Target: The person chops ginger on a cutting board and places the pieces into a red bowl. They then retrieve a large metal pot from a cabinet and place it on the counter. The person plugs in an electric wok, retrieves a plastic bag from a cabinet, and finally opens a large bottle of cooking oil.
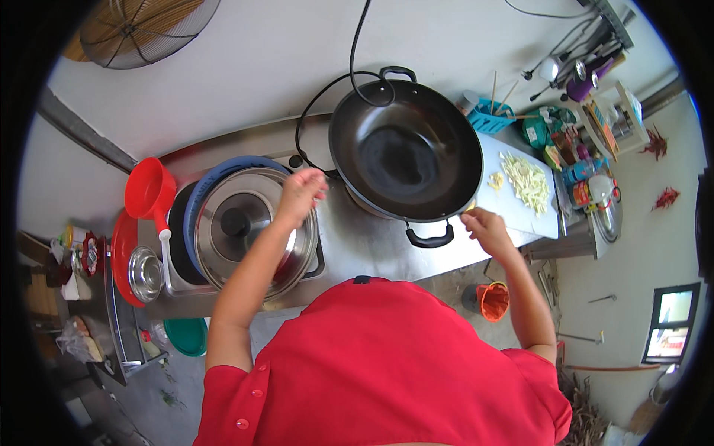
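A large black electric wok [404, 159] with two loop handles stands on the steel counter, and it looks bare inside. My right hand [486, 227] is beside the wok's lower right rim, its fingertips close together near a small yellowish thing; whether they grip it is unclear. My left hand [304, 192] hovers, fingers curled, left of the wok, over the edge of a glass pot lid [268, 209] with a black knob. Under that lid is a blue basin [192, 217] in the sink. Right of the wok, a white cutting board [538, 223] bears shredded pale green vegetable [527, 184] and chopped garlic-like bits [496, 180].
At left are a red ladle [149, 188] and a steel bowl [146, 273]. A black cord [301, 120] loops over the wok's rim. A knife [560, 209] lies along the board. Beyond stand a turquoise basket [490, 118] and bottles [580, 171]. An orange-lined bucket [493, 301] is on the floor.
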Demonstrator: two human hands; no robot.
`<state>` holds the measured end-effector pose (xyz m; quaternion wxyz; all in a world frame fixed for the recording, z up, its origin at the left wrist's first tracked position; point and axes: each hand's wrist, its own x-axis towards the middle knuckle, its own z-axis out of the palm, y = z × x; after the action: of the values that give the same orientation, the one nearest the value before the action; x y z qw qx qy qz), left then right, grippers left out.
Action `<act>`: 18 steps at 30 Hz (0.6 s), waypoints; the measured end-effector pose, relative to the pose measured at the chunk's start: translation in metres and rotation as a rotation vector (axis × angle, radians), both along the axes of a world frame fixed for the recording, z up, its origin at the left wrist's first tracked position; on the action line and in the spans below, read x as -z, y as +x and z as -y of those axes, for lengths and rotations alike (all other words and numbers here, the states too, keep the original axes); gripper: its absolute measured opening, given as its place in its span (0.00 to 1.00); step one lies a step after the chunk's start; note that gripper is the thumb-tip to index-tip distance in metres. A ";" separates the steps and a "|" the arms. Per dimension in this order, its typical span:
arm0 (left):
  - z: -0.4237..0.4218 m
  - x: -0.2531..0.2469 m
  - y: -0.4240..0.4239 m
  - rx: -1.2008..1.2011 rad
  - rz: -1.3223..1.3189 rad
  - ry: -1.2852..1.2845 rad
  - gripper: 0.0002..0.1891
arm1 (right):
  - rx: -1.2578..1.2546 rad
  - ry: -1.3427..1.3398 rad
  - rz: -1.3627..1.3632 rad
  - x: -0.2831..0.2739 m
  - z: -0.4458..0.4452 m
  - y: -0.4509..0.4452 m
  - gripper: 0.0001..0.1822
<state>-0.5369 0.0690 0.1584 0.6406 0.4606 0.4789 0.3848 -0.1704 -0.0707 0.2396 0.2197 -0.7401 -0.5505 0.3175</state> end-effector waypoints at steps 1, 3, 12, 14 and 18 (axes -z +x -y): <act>0.012 0.002 0.013 0.072 -0.026 -0.015 0.11 | 0.048 -0.084 -0.109 0.011 0.007 -0.007 0.19; 0.038 -0.001 0.037 0.216 -0.070 -0.077 0.15 | 0.106 -0.160 -0.269 0.022 0.011 -0.024 0.21; 0.113 -0.009 0.093 0.332 0.186 -0.322 0.18 | 0.320 -0.146 -0.713 0.053 0.049 -0.074 0.18; 0.124 -0.013 0.086 0.268 0.191 -0.393 0.15 | 0.273 -0.218 -0.797 0.048 0.064 -0.090 0.18; 0.143 -0.021 0.065 0.214 0.217 -0.375 0.18 | 0.035 -0.356 -0.951 0.052 0.077 -0.108 0.19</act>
<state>-0.4724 -0.0744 0.1794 0.7998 0.3378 0.4185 0.2664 -0.2787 -0.1475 0.1879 0.3219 -0.5486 -0.3146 0.7046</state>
